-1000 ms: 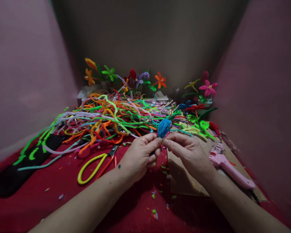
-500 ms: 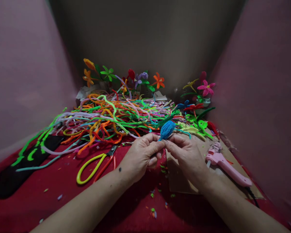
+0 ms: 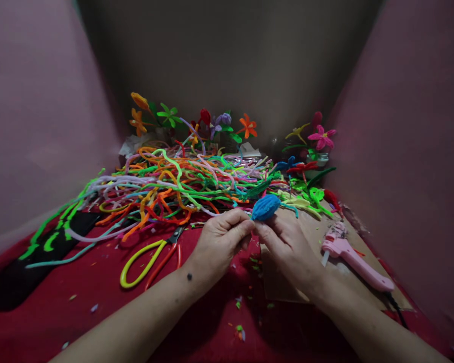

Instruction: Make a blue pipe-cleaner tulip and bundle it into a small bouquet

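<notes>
Fuzz covers the blue bud (image 3: 266, 207), a plump oval with ridges running lengthwise, narrowing to its base at the lower left and leaning toward the upper right. It sits just right of the frame's centre, above the fingertips. The left hand (image 3: 225, 239) has its grip closed, thumb and forefinger pinched together at the base of the bud. The right hand (image 3: 287, 247) meets it there, thumb tip against the base, its grip also pinched on it; the bud partly hides its fingers. Behind lies a tangled pile of coloured fuzzy stems (image 3: 166, 189). Scissors (image 3: 162, 244) rest on the red surface (image 3: 45, 333) at lower left; a pink glue gun (image 3: 353, 254) lies on cardboard (image 3: 309, 229) at lower right.
</notes>
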`<state>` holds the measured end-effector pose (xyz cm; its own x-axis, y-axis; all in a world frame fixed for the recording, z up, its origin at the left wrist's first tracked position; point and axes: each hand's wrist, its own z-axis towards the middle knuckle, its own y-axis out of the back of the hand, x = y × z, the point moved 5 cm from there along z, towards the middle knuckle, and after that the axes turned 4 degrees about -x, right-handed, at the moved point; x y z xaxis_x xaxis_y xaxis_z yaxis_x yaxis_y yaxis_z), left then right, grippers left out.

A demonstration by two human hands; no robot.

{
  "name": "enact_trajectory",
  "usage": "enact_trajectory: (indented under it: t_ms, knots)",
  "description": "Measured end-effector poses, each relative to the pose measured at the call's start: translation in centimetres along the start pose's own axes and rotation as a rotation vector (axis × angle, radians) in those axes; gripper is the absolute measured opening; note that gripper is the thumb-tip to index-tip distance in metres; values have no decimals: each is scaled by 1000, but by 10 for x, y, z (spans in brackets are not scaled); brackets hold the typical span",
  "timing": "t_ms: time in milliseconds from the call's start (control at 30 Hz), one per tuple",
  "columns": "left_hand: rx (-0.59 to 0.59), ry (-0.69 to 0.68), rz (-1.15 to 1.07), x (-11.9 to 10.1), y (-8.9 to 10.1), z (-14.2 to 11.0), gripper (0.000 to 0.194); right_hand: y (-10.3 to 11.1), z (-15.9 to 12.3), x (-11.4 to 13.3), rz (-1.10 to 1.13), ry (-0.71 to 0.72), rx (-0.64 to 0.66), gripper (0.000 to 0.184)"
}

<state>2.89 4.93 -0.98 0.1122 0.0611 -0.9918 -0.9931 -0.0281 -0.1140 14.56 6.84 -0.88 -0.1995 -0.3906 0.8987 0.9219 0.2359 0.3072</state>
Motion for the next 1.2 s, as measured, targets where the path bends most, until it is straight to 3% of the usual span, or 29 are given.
enact_trajectory:
  t_ms: [133,300,533,600,733,1000,1200]
  knots:
    - [81,72,-93,4,-3,-2,21,2,-3,2,43,55,51,24]
    - [160,147,-279,8,-4,-3,25,3,-3,5,246,87,-6,17]
    - [258,222,-293,14,-4,-2,25,-8,-1,-7,668,-228,95,2]
    - [280,215,-279,16,-4,-3,24,-9,-1,-10,737,-280,100,6]
    - [327,256,-279,18,-6,-4,24,-8,-1,-12,800,-309,81,23]
    - [400,450,-279,21,-6,-6,22,-12,-4,-15,834,-381,10,17]
    - [375,435,-308,20,-8,-5,19,-14,-9,-22,854,-455,-90,19]
